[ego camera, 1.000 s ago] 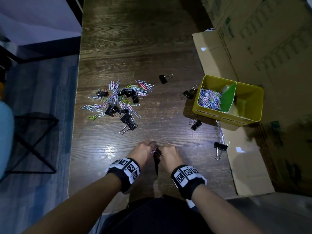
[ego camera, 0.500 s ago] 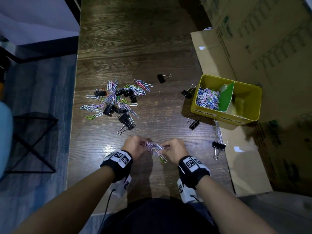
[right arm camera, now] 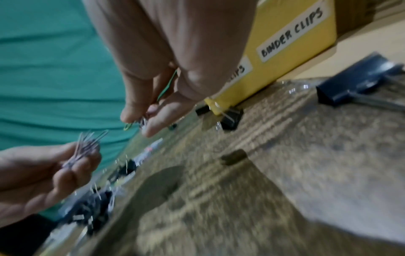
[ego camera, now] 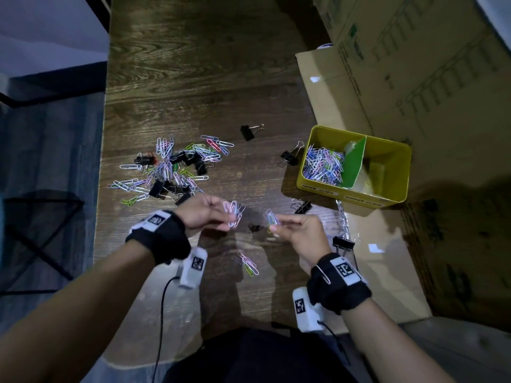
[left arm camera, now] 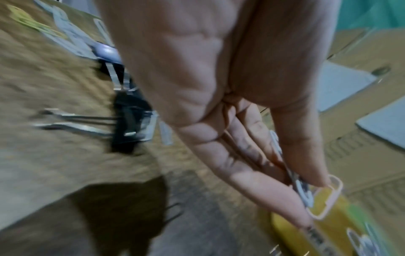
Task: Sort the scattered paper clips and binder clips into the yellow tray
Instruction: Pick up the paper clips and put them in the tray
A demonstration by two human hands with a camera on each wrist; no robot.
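Above the wooden table my left hand (ego camera: 221,214) pinches a bunch of paper clips (ego camera: 234,214), also seen between its fingertips (left arm camera: 306,188). My right hand (ego camera: 279,226) pinches a smaller bunch of paper clips (ego camera: 272,218) a little to the right (right arm camera: 142,121). A few paper clips (ego camera: 249,264) lie on the table below the hands. A mixed pile of paper clips and black binder clips (ego camera: 171,170) lies at the left. The yellow tray (ego camera: 398,172) stands at the right, with paper clips (ego camera: 322,165) in its left compartment.
Single black binder clips lie near the tray (ego camera: 289,157), farther back (ego camera: 247,132), in front of it (ego camera: 302,207) and by my right wrist (ego camera: 343,243). Flattened cardboard (ego camera: 387,272) lies under the tray; a large cardboard box (ego camera: 428,64) stands behind it.
Both hands have risen from the table's near edge and drawn apart, each holding a share of the paper clips. A few clips now lie on the table beneath them.
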